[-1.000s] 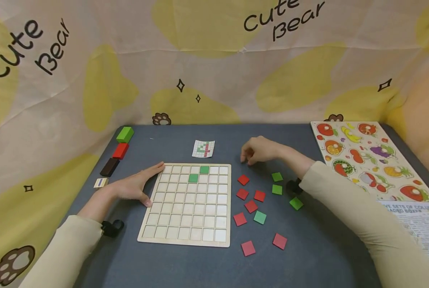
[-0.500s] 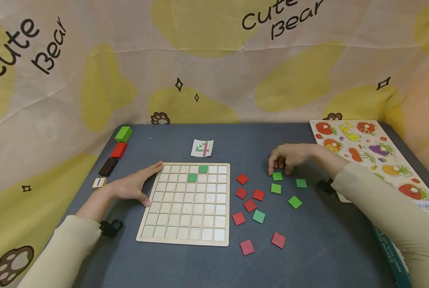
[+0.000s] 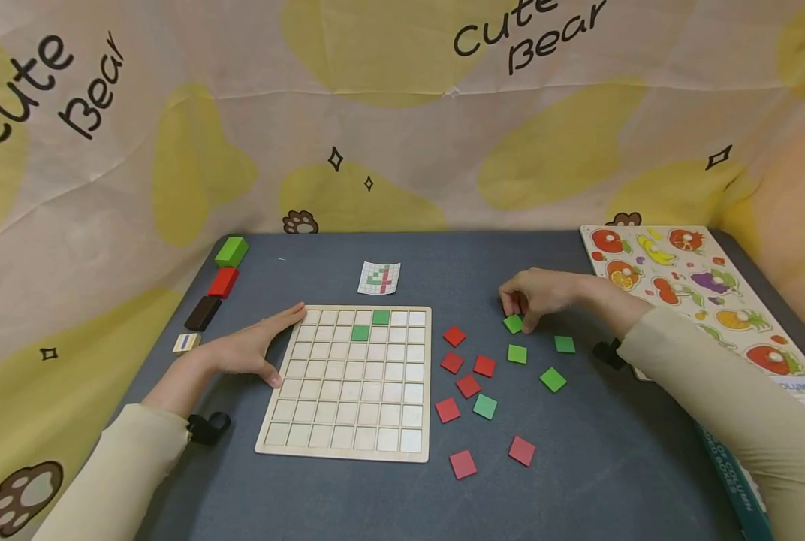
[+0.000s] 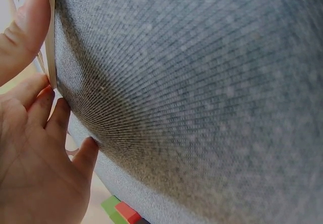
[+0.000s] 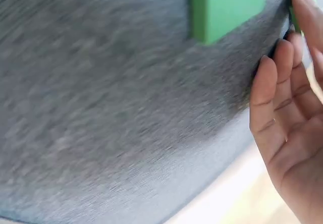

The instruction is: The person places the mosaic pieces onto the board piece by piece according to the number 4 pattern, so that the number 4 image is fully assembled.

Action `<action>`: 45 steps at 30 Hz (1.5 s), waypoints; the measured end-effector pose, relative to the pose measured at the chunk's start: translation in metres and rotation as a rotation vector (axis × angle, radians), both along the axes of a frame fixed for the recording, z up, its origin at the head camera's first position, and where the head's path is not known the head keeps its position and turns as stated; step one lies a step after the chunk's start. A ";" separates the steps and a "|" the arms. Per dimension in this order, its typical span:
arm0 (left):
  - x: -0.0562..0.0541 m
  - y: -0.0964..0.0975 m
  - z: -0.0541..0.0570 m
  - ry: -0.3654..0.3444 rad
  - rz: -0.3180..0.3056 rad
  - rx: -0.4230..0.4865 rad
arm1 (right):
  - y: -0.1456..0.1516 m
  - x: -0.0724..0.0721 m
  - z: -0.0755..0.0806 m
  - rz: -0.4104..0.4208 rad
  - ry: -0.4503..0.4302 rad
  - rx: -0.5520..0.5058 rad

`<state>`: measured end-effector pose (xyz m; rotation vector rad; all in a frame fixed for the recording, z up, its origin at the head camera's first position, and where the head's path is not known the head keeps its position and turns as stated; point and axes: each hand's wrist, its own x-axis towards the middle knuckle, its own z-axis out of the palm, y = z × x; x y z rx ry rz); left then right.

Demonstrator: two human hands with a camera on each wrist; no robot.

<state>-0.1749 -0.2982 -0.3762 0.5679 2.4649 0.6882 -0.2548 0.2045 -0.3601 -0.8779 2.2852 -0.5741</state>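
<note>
My left hand rests at the left edge of a wooden grid board, thumb and fingers spread along it. In the left wrist view the thumb lies against the board's rim and the fingertips reach the cloth. Two green tiles sit in the board's upper squares. My right hand pinches a bright green tile between thumb and fingertips, low over the table. The right wrist view shows the curled fingers beside that tile; another green tile lies nearer the camera.
Several red tiles and more green tiles lie right of the board. A small pattern card is behind it. Coloured blocks line the left edge. A fruit puzzle board and a teal box stand at the right.
My right hand has moved right and set down a green tile on the right, then come to another green tile, now pinched and turned slightly. My left hand stays at the board.
</note>
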 end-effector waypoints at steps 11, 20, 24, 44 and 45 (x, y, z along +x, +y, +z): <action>-0.002 -0.001 0.002 -0.001 -0.018 -0.001 | -0.059 -0.002 0.017 -0.060 0.083 -0.135; -0.003 0.003 0.003 -0.006 -0.040 0.028 | -0.152 0.007 0.017 -0.053 0.089 -0.287; -0.003 0.003 0.004 -0.012 -0.031 0.024 | -0.191 0.017 0.016 -0.051 0.060 -0.309; -0.001 0.002 0.004 -0.018 -0.008 -0.003 | -0.255 0.051 0.003 -0.005 0.271 -0.131; -0.001 0.002 0.004 -0.018 -0.009 -0.003 | -0.255 0.052 0.004 0.003 0.282 -0.123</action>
